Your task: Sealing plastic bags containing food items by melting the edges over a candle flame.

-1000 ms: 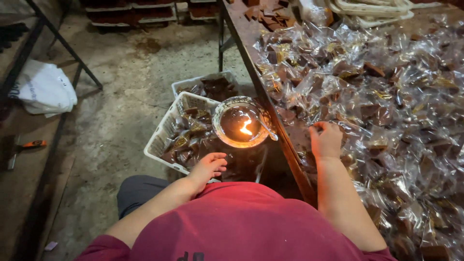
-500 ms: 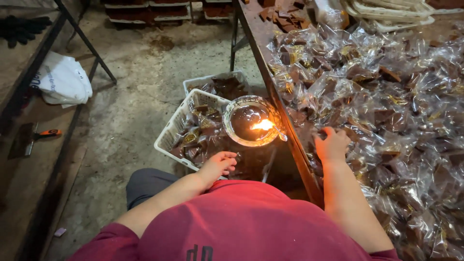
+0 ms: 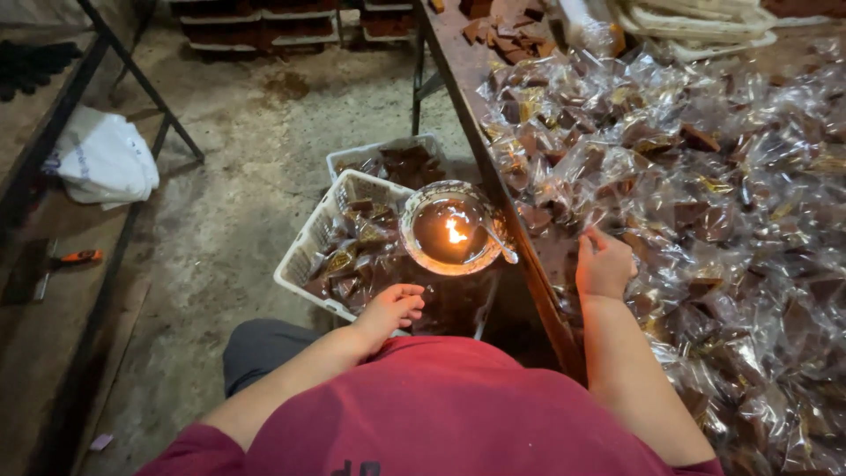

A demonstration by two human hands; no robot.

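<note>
Resting on crinkly clear packets (image 3: pixel 705 176), right hand (image 3: pixel 604 267) touches brown wedges.

Bowl (image 3: pixel 449 227) between basket (image 3: pixel 308 251) at left and table (image 3: pixel 476 106) at right

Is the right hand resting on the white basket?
No, the right hand lies on the clear packets on the table, while the basket stands on the floor by the left hand.
</note>
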